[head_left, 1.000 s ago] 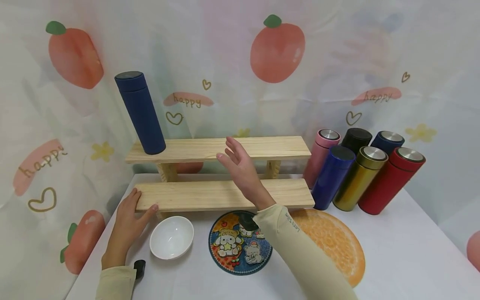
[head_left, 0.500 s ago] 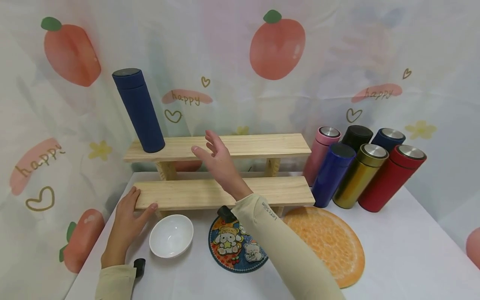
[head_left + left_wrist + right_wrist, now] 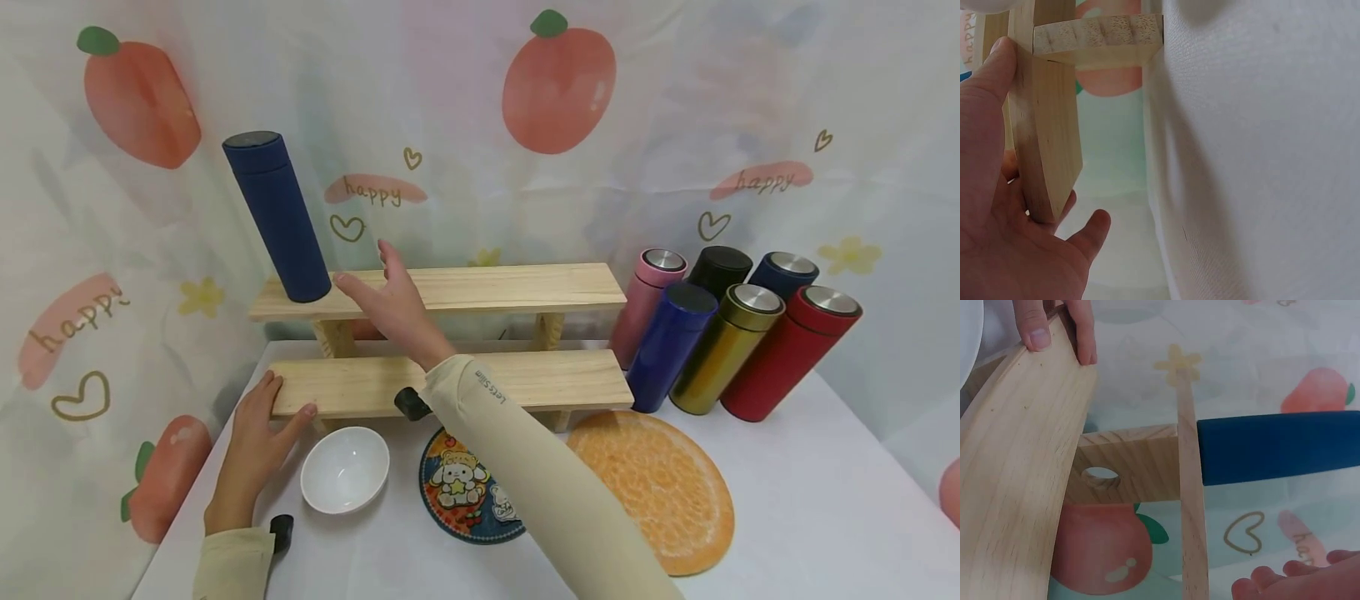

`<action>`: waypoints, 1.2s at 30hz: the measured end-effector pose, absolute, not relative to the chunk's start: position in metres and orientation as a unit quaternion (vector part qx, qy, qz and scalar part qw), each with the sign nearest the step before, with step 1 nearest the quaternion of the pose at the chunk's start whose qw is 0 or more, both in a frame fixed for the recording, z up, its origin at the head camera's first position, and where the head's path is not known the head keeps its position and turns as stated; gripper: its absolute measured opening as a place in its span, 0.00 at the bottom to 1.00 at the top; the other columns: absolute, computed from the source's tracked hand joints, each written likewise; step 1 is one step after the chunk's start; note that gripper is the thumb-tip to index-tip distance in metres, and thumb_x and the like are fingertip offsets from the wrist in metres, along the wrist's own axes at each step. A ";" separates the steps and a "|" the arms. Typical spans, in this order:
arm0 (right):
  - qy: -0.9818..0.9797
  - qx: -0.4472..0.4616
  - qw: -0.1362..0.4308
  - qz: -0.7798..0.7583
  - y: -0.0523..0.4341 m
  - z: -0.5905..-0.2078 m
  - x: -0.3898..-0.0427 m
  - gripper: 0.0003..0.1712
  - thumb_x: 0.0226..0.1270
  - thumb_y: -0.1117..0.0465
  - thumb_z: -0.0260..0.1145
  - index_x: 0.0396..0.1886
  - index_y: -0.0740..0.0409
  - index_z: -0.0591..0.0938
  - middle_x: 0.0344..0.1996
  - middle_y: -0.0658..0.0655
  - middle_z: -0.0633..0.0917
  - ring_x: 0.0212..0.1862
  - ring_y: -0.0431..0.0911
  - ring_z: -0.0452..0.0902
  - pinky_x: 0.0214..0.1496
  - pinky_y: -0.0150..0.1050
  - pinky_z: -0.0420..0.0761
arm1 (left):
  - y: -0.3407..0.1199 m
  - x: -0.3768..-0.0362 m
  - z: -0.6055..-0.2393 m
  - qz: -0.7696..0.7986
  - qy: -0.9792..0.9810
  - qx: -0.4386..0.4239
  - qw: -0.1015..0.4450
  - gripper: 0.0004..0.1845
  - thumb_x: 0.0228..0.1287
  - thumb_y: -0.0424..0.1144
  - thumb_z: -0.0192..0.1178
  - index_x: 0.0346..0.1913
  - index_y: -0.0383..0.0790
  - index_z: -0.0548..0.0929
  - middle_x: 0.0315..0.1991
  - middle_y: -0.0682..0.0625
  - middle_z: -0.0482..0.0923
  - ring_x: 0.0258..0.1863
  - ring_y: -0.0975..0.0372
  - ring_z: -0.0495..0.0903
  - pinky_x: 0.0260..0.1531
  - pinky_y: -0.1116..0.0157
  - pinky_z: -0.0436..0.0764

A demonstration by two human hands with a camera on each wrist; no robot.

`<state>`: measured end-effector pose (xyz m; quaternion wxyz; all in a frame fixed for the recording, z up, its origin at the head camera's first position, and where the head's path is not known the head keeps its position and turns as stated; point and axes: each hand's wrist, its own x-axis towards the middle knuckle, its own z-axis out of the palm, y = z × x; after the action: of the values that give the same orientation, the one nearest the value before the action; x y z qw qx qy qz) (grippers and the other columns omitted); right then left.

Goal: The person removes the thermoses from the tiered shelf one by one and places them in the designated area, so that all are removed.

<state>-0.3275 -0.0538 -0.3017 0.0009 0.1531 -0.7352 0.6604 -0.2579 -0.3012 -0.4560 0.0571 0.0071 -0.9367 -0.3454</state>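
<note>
My left hand (image 3: 253,454) grips the left end of the lower board of a two-tier wooden shelf (image 3: 480,379); in the left wrist view the thumb (image 3: 994,72) lies along the board and the other fingers go round its end. Over the upper board, my right hand (image 3: 397,312) is spread with nothing in it, thumb and fingers toward a navy blue thermos (image 3: 277,217). That thermos stands upright at the upper board's left end, just left of the right thumb. In the right wrist view, the thermos (image 3: 1279,449) shows apart from the right fingertips (image 3: 1260,575).
At the shelf's right end several thermoses stand close together, among them a pink one (image 3: 637,308), a gold one (image 3: 723,350) and a red one (image 3: 791,354). A white bowl (image 3: 345,471), a cartoon round mat (image 3: 465,500) and an orange-slice mat (image 3: 660,492) lie in front.
My right hand has moved left along the upper board toward the navy blue thermos. The left hand keeps its place on the lower board.
</note>
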 end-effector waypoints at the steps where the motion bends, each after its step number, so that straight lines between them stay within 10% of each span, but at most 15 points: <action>1: -0.739 0.151 0.001 0.657 -0.058 -0.301 -0.329 0.55 0.74 0.43 0.69 0.89 0.49 0.51 0.86 0.51 0.56 0.84 0.49 0.52 0.82 0.53 0.61 | -0.302 -0.258 -0.456 -0.346 -0.936 0.008 0.056 0.53 0.76 0.64 0.61 0.85 0.29 0.52 0.87 0.35 0.41 0.84 0.35 0.41 0.76 0.30 0.50; 36: -0.738 0.152 0.048 0.656 -0.119 -0.307 -0.368 0.35 0.77 0.58 0.71 0.78 0.62 0.72 0.75 0.61 0.76 0.74 0.55 0.73 0.70 0.40 0.78 | -0.303 -0.263 -0.457 -0.353 -0.933 0.010 0.072 0.50 0.76 0.60 0.64 0.84 0.29 0.56 0.87 0.35 0.44 0.84 0.37 0.43 0.78 0.33 0.49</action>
<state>-0.3682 -0.1187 -0.3075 0.0483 0.1523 -0.7380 0.6556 -0.2626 -0.3032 -0.4573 0.0719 0.0102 -0.9329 -0.3527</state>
